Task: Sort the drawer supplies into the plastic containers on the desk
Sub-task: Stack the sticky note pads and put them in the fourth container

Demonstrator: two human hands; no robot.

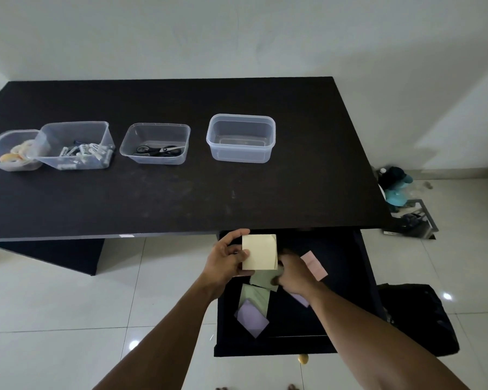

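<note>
Head view looks down over the desk (pixel 181 192) into the open drawer (pixel 350 291) below its front edge. My left hand (pixel 226 263) grips the yellow pad (pixel 259 252) by its left side, thumb on its face and fingers behind, lifted over the drawer's back end so it is out of the way while I gather more. My right hand (pixel 293 274) reaches into the drawer with its fingers curled at the edge of a green pad (pixel 262 280); it seems to be pinching it, most likely to stack it with the yellow one and carry both in one trip. I count six pads: one yellow, two green with the second green pad (pixel 252 296) lying nearer me, one pink pad (pixel 314 265) beside my right hand, and two purple, a near purple pad (pixel 251 319) and another purple pad (pixel 300 299) partly under my wrist. Four containers stand in a row on the desk, one per kind of supply: the tape tub (pixel 0 161), the tub of small white items (pixel 74 130), the scissors tub (pixel 155 130) and the empty tub (pixel 241 122) at the right, which I judge is meant for the pads.
</note>
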